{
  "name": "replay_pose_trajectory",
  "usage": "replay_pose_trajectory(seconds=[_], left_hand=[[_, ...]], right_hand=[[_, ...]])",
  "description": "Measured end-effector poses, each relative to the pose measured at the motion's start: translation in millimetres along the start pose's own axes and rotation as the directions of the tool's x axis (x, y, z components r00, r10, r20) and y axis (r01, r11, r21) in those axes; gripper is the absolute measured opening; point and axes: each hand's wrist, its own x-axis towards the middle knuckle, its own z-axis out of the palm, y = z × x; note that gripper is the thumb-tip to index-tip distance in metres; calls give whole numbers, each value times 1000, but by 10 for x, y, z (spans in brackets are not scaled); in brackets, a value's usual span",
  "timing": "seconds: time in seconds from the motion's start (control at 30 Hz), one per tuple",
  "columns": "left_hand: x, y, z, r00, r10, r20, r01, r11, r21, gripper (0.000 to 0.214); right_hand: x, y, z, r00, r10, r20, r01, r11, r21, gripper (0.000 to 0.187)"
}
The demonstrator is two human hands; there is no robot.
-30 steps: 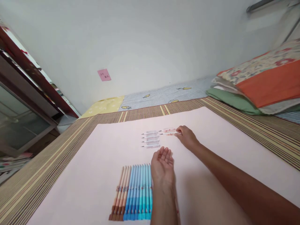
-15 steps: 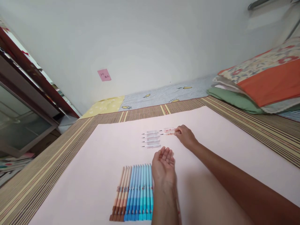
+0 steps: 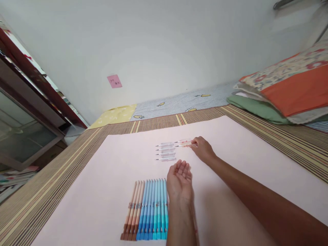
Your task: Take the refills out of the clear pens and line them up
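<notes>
My left hand (image 3: pixel 180 179) rests palm up on the pale pink sheet (image 3: pixel 107 184), fingers stretched out and holding nothing. Beside its wrist lies a tight row of blue and tan pen barrels (image 3: pixel 147 210). My right hand (image 3: pixel 202 149) reaches farther out, its fingertips pinched on the end of a thin pen refill (image 3: pixel 183 145) that lies next to another one. Left of these, several clear pen parts (image 3: pixel 165 151) lie stacked in a short column.
The pink sheet covers a striped mat (image 3: pixel 38 201) on a bed. Folded quilts and pillows (image 3: pixel 287 89) are piled at the right. A dark wooden cabinet with glass (image 3: pixel 23 112) stands at the left. A pink note (image 3: pixel 114 81) sticks to the white wall.
Hardly anything moved. My right hand stays at the refills, and my left hand has drifted slightly to the right, still palm up.
</notes>
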Motion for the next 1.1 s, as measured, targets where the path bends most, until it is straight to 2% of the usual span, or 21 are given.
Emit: replay_pose_trajectory(seconds=[0.4, 0.5, 0.6, 0.67, 0.73, 0.8, 0.9, 0.97, 1.0, 1.07, 1.1], left_hand=[[-22, 2, 26, 1000, 1, -9, -1, 1000, 1, 12], [-27, 1, 26, 1000, 6, -8, -6, 1000, 2, 12], [-8, 0, 19, 1000, 2, 2, -2, 1000, -14, 10], [10, -1, 10, 1000, 3, 12, -3, 1000, -24, 9], [12, -2, 0, 999, 9, 47, -8, 1000, -25, 6], [-17, 2, -9, 989, 36, 146, -35, 999, -7, 3], [-108, 28, -34, 934, 143, 327, -178, 981, 79, 10], [-176, 55, -74, 888, 223, 401, -305, 940, 152, 22], [-209, 68, -105, 872, 251, 420, -351, 919, 181, 28], [-289, 88, -185, 862, 282, 420, -397, 892, 217, 36], [-348, 92, -229, 870, 279, 406, -393, 889, 233, 38]], right_hand=[[-27, 60, -23, 1000, 19, -18, -19, 999, 29, 11], [-28, 97, -64, 1000, 26, -8, -26, 998, 53, 20], [-86, 92, -235, 999, 37, 0, -36, 996, 79, 26], [-211, 37, -460, 998, 69, 11, -70, 990, 120, 26], [-437, -59, -756, 987, 135, 86, -152, 957, 248, 19], [-770, -177, -1069, 966, 166, 198, -230, 903, 362, 17], [-1418, -351, -1417, 927, 145, 347, -312, 812, 494, 28], [-1890, -447, -1495, 876, 97, 473, -363, 778, 512, 31], [-2118, -488, -1482, 833, 76, 547, -397, 771, 497, 28], [-2526, -564, -1369, 761, 63, 646, -412, 816, 405, 20], [-2695, -602, -1282, 750, 51, 660, -365, 864, 348, 19]])
